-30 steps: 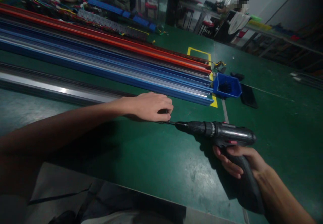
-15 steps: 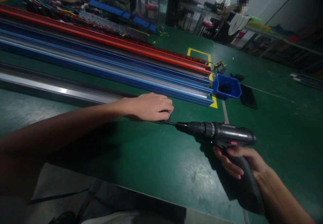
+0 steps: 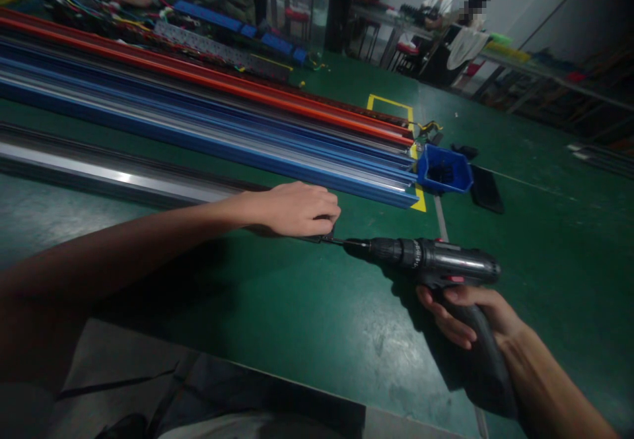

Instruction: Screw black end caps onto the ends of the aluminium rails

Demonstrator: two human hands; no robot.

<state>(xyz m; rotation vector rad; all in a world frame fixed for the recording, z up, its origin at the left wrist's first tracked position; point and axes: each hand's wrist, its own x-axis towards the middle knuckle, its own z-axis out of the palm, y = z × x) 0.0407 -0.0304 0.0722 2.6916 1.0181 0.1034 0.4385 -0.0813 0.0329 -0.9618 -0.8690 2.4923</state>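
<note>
My right hand [image 3: 465,317] grips the handle of a black cordless drill [image 3: 436,264]. The drill lies level, its bit pointing left at the end of a long dark metal rail [image 3: 113,178] on the green table. My left hand [image 3: 292,209] is closed over that rail end, fingers curled down on it, right where the bit tip meets it. What sits under the fingers at the rail end is hidden.
Long blue profiles [image 3: 208,135] and orange-red profiles [image 3: 208,79] lie stacked beyond the rail. A small blue bin [image 3: 444,169] of dark parts stands at their right end, beside a flat black object [image 3: 486,188]. Other people work at far tables. The table's near edge [image 3: 297,376] runs below.
Almost nothing has moved. The drill bit has stayed against the rail end under my left fingers; the drill shifted a few pixels at most.
</note>
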